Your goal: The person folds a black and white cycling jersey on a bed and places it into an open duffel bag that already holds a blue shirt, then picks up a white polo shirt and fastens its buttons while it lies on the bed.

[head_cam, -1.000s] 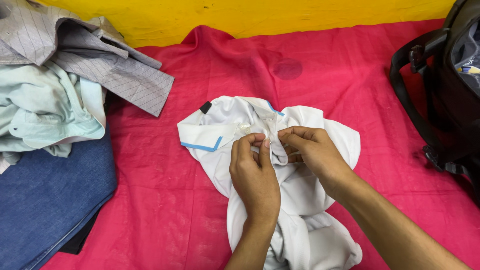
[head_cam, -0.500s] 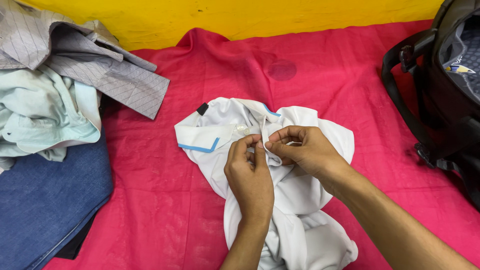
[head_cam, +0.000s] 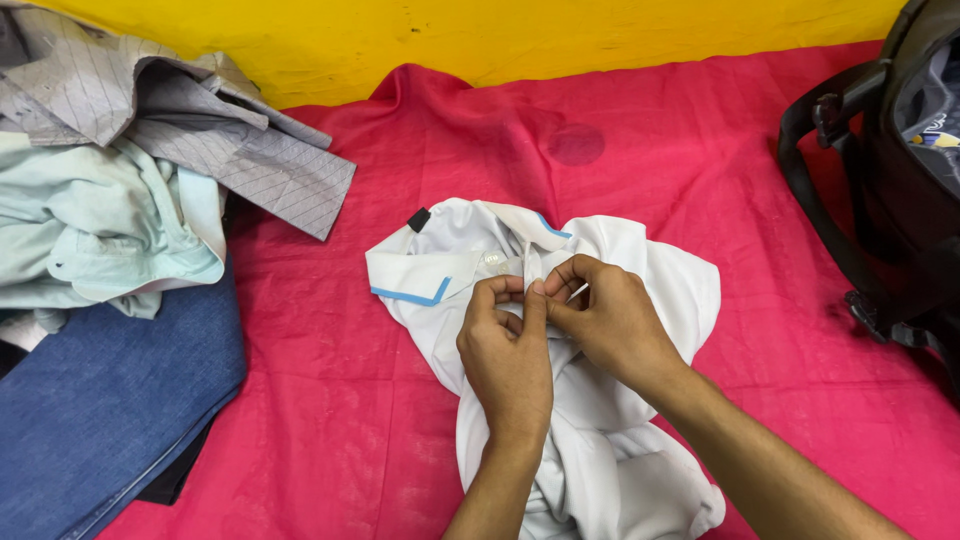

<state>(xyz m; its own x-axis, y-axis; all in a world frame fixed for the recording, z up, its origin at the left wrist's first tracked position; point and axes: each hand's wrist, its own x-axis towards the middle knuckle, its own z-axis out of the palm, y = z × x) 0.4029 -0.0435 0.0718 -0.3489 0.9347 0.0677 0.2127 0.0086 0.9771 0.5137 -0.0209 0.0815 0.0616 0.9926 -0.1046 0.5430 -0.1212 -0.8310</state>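
A white shirt (head_cam: 640, 270) with blue trim on its collar lies crumpled on a red cloth (head_cam: 330, 400). My left hand (head_cam: 505, 350) and my right hand (head_cam: 605, 315) meet over the shirt's front, just below the collar. Both pinch the white fabric at the placket, fingertips touching each other beside a small clear button. The lower part of the shirt trails toward me between my forearms.
At the left lies a pile of clothes: a grey striped shirt (head_cam: 200, 130), a pale mint shirt (head_cam: 100, 230) and blue denim (head_cam: 100, 400). A black bag (head_cam: 890, 190) stands at the right edge. A yellow wall (head_cam: 500, 35) runs along the back.
My hands have stayed together on the shirt's placket, with small finger shifts. The view has drifted slightly, so everything sits a little lower left in frame.
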